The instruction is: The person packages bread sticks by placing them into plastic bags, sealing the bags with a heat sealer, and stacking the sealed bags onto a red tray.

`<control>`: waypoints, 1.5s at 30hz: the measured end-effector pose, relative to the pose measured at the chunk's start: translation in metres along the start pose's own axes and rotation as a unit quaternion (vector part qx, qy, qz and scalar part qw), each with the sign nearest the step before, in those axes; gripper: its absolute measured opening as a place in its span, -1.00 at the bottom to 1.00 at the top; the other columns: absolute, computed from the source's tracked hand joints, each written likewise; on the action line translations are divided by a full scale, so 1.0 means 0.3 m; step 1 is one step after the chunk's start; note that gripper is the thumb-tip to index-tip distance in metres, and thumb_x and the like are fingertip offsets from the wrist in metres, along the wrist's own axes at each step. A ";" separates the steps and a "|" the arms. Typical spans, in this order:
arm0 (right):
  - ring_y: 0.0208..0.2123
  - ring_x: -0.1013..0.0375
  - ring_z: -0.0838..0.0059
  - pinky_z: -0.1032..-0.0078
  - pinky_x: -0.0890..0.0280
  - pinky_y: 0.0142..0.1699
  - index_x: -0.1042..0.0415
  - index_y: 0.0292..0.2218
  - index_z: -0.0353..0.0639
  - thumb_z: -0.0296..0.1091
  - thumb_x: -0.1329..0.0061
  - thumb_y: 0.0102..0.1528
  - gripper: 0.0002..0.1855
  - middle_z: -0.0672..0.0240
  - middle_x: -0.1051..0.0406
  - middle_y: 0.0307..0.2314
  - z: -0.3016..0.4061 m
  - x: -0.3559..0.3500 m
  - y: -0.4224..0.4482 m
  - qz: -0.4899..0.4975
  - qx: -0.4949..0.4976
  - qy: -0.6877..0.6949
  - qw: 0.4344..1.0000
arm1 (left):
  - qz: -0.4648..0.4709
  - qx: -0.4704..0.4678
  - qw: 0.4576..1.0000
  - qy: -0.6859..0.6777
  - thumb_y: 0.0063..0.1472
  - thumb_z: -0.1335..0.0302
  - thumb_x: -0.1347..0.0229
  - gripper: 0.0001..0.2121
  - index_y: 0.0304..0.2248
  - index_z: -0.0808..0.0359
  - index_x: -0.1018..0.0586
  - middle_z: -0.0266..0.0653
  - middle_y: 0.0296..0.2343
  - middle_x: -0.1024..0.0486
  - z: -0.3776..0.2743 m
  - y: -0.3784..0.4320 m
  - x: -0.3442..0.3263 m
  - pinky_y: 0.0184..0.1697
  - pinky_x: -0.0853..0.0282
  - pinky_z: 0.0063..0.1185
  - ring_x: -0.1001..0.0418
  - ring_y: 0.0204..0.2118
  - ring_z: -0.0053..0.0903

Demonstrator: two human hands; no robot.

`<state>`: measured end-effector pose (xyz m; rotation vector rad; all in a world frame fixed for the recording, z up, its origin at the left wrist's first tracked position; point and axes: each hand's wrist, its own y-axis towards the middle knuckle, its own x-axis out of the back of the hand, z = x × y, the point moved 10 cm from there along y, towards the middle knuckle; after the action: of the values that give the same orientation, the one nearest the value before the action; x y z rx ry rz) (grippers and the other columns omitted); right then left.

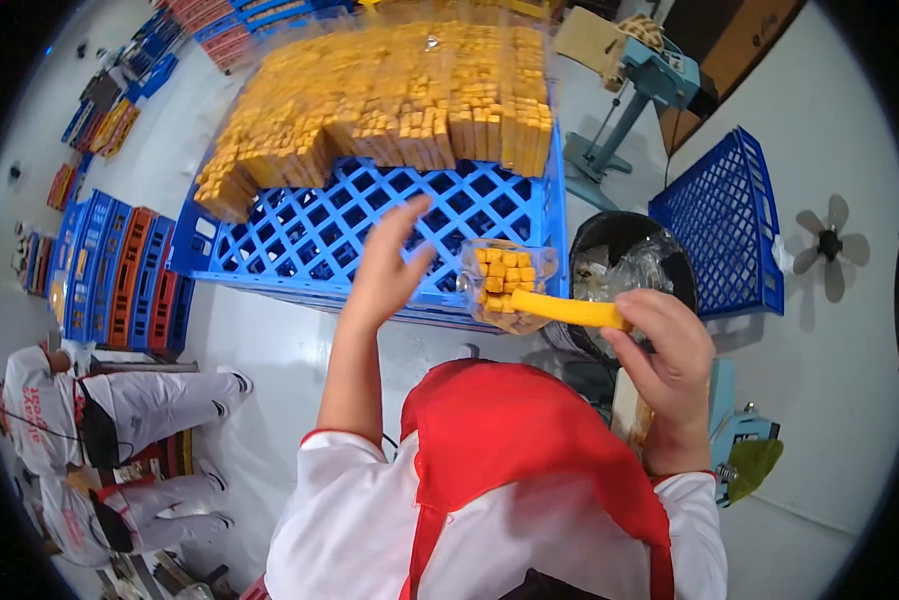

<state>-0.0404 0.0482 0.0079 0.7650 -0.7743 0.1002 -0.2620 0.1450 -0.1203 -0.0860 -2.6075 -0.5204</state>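
Note:
Between the thumb and fingers of my right hand (663,352) is one yellow stick of food (569,309). Its far end is at an open clear plastic bag (508,285) that holds several more yellow sticks, seen end-on. That bag rests at the near right corner of a blue plastic crate (307,270). Over the crate's lattice floor hovers my left hand (389,259), fingers apart and nothing in it. Behind it, packed bags of yellow sticks (389,97) fill the far part of the crate, standing upright in rows.
A black bin (599,225) with crumpled plastic stands right of the crate, before a tilted blue crate (719,225). Farther off are a teal pedestal machine (629,112) and a fan (829,244). Stacked crates (119,270) and two people (119,420) are at left.

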 end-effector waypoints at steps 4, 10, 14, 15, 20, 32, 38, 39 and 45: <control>-0.43 -0.37 0.23 0.48 -0.27 -0.33 -0.35 -0.39 -0.34 -0.55 -0.04 -0.22 -0.73 0.12 -0.35 -0.46 -0.022 -0.110 0.018 0.057 -0.009 0.020 0.998 | 0.149 0.019 0.985 0.081 -0.21 0.49 -0.16 -0.28 0.01 0.33 -0.12 -0.02 -0.07 -0.18 0.218 -0.181 -0.243 0.07 0.04 -0.43 -0.05 0.04 -0.19; -0.38 -0.35 0.22 0.52 -0.26 -0.29 -0.36 -0.36 -0.32 -0.57 0.02 -0.20 -0.74 0.13 -0.33 -0.41 -0.102 -0.181 0.062 0.075 -0.018 0.015 0.997 | 0.131 0.074 0.988 -0.023 -0.08 0.51 -0.09 -0.42 -0.01 0.27 -0.19 -0.12 -0.13 -0.29 0.296 -0.123 -0.350 -0.13 -0.22 -0.60 -0.33 -0.17 -0.41; -0.34 -0.35 0.35 0.58 -0.24 -0.26 -0.37 -0.36 -0.31 -0.59 0.06 -0.19 -0.75 0.19 -0.32 -0.38 -0.286 -0.232 0.113 0.047 -0.091 0.054 0.993 | 0.083 0.106 0.989 -0.064 0.05 0.44 -0.01 -0.65 -0.13 0.27 -0.37 -0.22 -0.33 -0.46 0.349 -0.026 -0.358 -0.26 -0.26 -0.64 -0.39 -0.33 -0.61; -0.34 -0.35 0.41 0.60 -0.24 -0.26 -0.37 -0.36 -0.32 -0.60 0.06 -0.19 -0.76 0.21 -0.32 -0.38 -0.344 -0.247 0.119 0.036 -0.134 0.101 0.985 | 0.080 0.101 0.989 -0.066 0.05 0.44 -0.01 -0.65 -0.13 0.27 -0.37 -0.22 -0.33 -0.46 0.348 -0.008 -0.356 -0.26 -0.26 -0.64 -0.39 -0.33 -0.61; -0.33 -0.32 0.54 0.65 -0.24 -0.24 -0.37 -0.37 -0.35 -0.62 0.08 -0.16 -0.79 0.28 -0.28 -0.37 -0.426 -0.300 0.174 0.002 -0.187 0.244 0.952 | 0.043 0.169 0.963 -0.205 0.04 0.49 -0.02 -0.74 -0.22 0.33 -0.44 -0.34 -0.41 -0.47 0.426 0.025 -0.355 -0.29 -0.27 -0.69 -0.36 -0.38 -0.72; -0.39 -0.37 0.38 0.55 -0.27 -0.27 -0.36 -0.39 -0.32 -0.60 0.12 -0.19 -0.79 0.21 -0.33 -0.43 -0.435 -0.374 0.348 0.076 -0.068 0.050 0.994 | 0.103 0.186 0.945 -0.247 0.05 0.49 -0.01 -0.63 -0.11 0.32 -0.33 -0.30 -0.31 -0.41 0.485 0.026 -0.390 -0.22 -0.22 -0.70 -0.33 -0.30 -0.69; -0.38 -0.35 0.49 0.62 -0.26 -0.27 -0.35 -0.39 -0.36 -0.60 0.12 -0.17 -0.79 0.30 -0.31 -0.44 -0.524 -0.399 0.349 0.094 -0.164 0.165 0.968 | 0.101 0.196 0.925 -0.308 0.08 0.56 0.06 -0.59 -0.03 0.31 -0.24 -0.33 -0.17 -0.33 0.552 0.004 -0.456 -0.07 -0.12 -0.69 -0.23 -0.12 -0.68; -0.38 -0.34 0.52 0.64 -0.26 -0.26 -0.35 -0.38 -0.37 -0.61 0.12 -0.17 -0.80 0.32 -0.30 -0.44 -0.554 -0.414 0.342 0.112 -0.186 0.163 0.962 | 0.118 0.194 0.931 -0.286 0.08 0.56 0.07 -0.60 -0.04 0.32 -0.25 -0.33 -0.17 -0.33 0.538 0.009 -0.452 -0.07 -0.12 -0.69 -0.23 -0.13 -0.68; -0.32 -0.35 0.51 0.62 -0.25 -0.24 -0.36 -0.38 -0.36 -0.62 0.12 -0.16 -0.79 0.30 -0.35 -0.40 -0.514 -0.477 0.340 0.152 -0.080 0.086 0.981 | 0.117 0.190 0.918 -0.327 0.10 0.56 0.09 -0.59 -0.02 0.34 -0.21 -0.26 -0.13 -0.28 0.562 0.002 -0.457 -0.04 -0.10 -0.64 -0.21 -0.08 -0.61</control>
<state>-0.0881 0.2506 -0.0989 0.4733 -0.7194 0.3702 -0.2151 0.2132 -0.3213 -0.5152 -3.2260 0.1447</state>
